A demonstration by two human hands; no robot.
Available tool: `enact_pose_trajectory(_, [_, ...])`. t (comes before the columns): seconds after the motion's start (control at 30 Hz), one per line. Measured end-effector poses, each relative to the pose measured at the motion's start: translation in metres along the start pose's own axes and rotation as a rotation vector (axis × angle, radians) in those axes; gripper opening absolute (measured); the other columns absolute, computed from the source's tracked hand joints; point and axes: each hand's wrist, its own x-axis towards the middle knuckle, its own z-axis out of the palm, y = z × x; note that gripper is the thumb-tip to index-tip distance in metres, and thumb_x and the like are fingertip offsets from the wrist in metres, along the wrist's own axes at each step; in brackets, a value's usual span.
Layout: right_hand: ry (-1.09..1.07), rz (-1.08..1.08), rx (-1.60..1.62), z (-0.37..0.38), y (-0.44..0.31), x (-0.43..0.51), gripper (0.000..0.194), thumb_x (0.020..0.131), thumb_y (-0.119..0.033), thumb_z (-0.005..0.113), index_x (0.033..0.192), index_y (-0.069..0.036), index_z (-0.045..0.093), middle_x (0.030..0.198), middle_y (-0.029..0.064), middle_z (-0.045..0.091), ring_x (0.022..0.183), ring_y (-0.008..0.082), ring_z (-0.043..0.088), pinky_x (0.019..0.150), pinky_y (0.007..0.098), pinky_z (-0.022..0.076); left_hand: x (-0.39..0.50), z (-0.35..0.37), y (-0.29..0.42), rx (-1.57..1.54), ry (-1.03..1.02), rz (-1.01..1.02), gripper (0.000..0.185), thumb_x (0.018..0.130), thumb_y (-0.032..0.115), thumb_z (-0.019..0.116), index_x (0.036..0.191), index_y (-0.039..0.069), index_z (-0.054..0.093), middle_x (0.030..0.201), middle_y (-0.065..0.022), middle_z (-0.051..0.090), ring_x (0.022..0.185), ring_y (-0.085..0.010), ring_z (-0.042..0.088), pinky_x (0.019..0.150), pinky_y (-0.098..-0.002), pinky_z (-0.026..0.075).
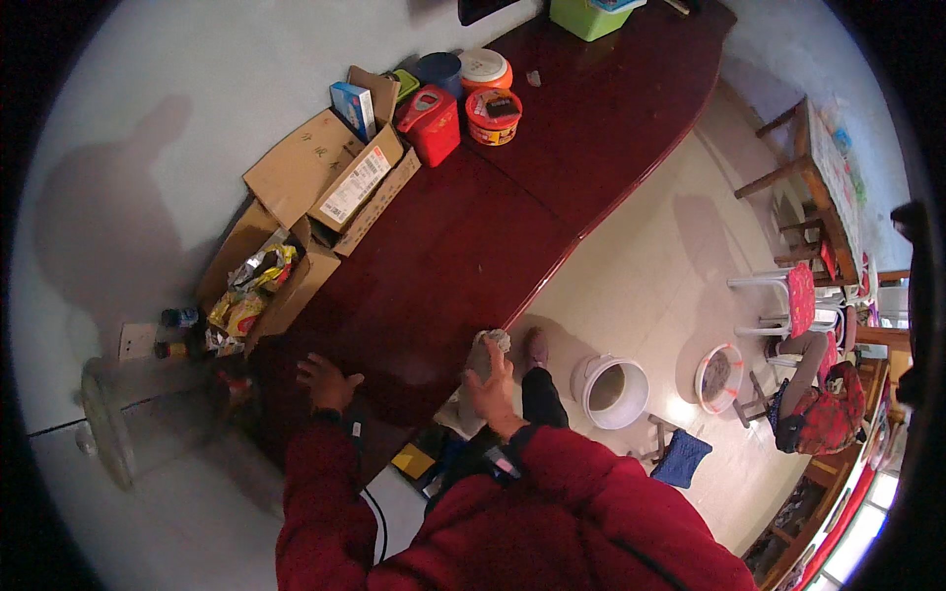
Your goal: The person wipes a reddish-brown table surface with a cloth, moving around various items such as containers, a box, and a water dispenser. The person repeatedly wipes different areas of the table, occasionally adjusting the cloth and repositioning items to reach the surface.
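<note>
My left hand (329,383) is held over the near end of a dark red, glossy wooden table (458,244), its fingers apart and nothing in it. At the table's right edge, my right hand (494,391) has hold of a pale grey cloth (497,339). Part of the cloth is bunched past the fingertips, and a greyish length of it seems to hang by the edge. The fingers hide some of the cloth. Left of my left hand, an open cardboard box (295,292) holds crumpled foil and yellow packets (247,303).
Along the wall stand another carton (362,181), a red plastic container (431,125), a red tub (493,117) and a green basin (591,18). On the floor are a white bucket (612,391), a basin (717,378) and a cushioned stool (681,458). A person (820,410) sits at right.
</note>
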Motion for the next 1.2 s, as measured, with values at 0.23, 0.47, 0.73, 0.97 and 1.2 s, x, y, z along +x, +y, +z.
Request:
enact_pose_trajectory(0.23, [0.189,-0.496,-0.245,-0.084,-0.042,0.121,0.074,0.077,-0.005,0.075,0.146,-0.018,0.051,0.147,0.0188,0.052,0.131,0.0400,0.051,0.107,0.0433,0.0457,-0.009,-0.010,0.015,-0.001,0.039,-0.089,0.130,0.077,0.068,0.074,0.152,-0.016,0.008,0.159,-0.0389,0.015,0.145,-0.0583,0.019,0.116,-0.0649,0.026])
enact_pose_trajectory(0.47, [0.047,-0.565,-0.869,0.002,-0.057,0.145,0.045,0.086,-0.020,0.066,0.131,-0.025,0.061,0.135,0.0145,0.054,0.132,0.0350,0.045,0.097,0.0626,0.0412,-0.010,-0.012,0.015,-0.095,0.006,-0.148,0.131,0.074,0.066,0.078,0.156,-0.009,0.007,0.160,-0.0389,0.008,0.142,-0.0620,0.021,0.106,-0.0642,0.043])
enact_pose_trajectory(0.73, [-0.530,-1.203,-0.660,0.032,0.005,0.008,0.037,0.085,-0.025,0.064,0.122,-0.025,0.067,0.137,0.0101,0.055,0.131,0.0335,0.049,0.103,0.0648,0.0354,-0.006,0.001,0.010,-0.071,0.044,-0.124,0.130,0.073,0.064,0.079,0.156,-0.009,0.011,0.158,-0.0404,0.012,0.143,-0.0593,0.024,0.106,-0.0616,0.045])
enact_pose_trajectory(0.97, [0.486,-0.362,0.021,-0.053,0.016,0.158,0.045,0.084,-0.001,0.069,0.127,-0.011,0.061,0.140,0.0268,0.048,0.121,0.0409,0.054,0.105,0.0506,0.0420,-0.015,-0.003,0.013,-0.120,0.095,-0.093,0.127,0.075,0.059,0.081,0.155,-0.009,0.010,0.159,-0.0389,0.011,0.143,-0.0583,0.023,0.103,-0.0623,0.048])
enact_pose_trajectory(1.2, [0.387,-0.282,-0.240,-0.008,0.018,0.072,0.067,0.087,-0.005,0.070,0.148,-0.009,0.042,0.147,0.0262,0.043,0.135,0.0449,0.040,0.111,0.0506,0.0379,-0.017,-0.022,0.024,-0.186,0.025,-0.152,0.131,0.071,0.055,0.086,0.156,-0.008,0.009,0.160,-0.0369,0.009,0.145,-0.0573,0.020,0.100,-0.0641,0.050])
